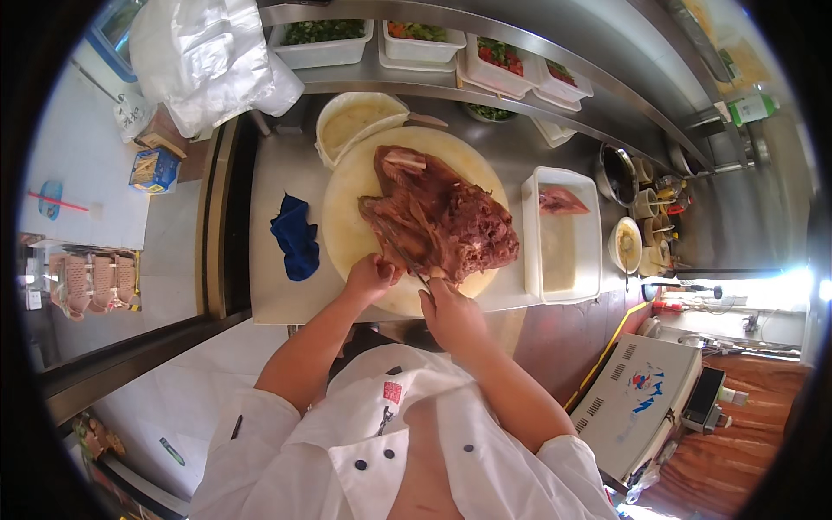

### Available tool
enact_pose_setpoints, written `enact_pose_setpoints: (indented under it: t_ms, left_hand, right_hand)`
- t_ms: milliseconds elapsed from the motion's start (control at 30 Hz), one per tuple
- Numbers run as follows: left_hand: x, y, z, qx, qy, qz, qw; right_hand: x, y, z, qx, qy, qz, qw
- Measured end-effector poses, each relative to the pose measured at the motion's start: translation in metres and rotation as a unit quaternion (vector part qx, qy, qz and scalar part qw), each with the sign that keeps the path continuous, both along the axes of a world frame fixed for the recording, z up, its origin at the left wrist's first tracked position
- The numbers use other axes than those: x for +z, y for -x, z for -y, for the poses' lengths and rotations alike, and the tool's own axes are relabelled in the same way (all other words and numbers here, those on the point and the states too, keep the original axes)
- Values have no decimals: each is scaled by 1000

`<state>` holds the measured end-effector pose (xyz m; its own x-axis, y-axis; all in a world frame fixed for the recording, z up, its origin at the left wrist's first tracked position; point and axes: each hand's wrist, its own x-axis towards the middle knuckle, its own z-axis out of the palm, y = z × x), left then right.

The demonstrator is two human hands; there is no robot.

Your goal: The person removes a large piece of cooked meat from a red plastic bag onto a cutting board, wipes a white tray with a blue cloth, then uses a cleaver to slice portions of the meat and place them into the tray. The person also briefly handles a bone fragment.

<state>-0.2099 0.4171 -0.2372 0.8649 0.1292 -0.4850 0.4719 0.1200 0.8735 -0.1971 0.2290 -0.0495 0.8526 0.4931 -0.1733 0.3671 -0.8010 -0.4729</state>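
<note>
A large piece of cooked meat with bone [448,208] lies on a round cutting board [344,227]. At its near left edge, my left hand [374,279] pinches a flap of the meat. My right hand [452,312] is closed around the handle of a knife [408,260], whose narrow blade points up and left against the meat. The blade's far part is hard to make out against the meat. To the right of the board, a white plastic tub [595,240] holds a smaller piece of meat [562,200].
A blue cloth [296,237] lies left of the board. Behind it stands a lined container [325,123] beside a wooden-looking handle [428,119]. A steel shelf [416,88] carries tubs of chopped vegetables [325,30]. Small bowls [625,244] stand at the right; the counter's near edge is close.
</note>
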Motion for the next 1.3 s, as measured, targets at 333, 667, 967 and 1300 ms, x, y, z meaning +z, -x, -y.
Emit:
enact_pose_setpoints:
  t_ms: [333,667,967,1300]
  left_hand:
    - [-20,0,6,3,2,18,1000]
    - [-50,0,8,20,-41,2,999]
    - [-48,3,5,27,-15,11,999]
    - [12,0,-1,-44,-124,-1,991]
  right_hand:
    - [-3,-7,20,54,139,-2,989]
    - [-11,-1,31,6,140,-21,990]
    - [-34,6,46,28,171,31,984]
    - [-53,10,63,93,167,52,980]
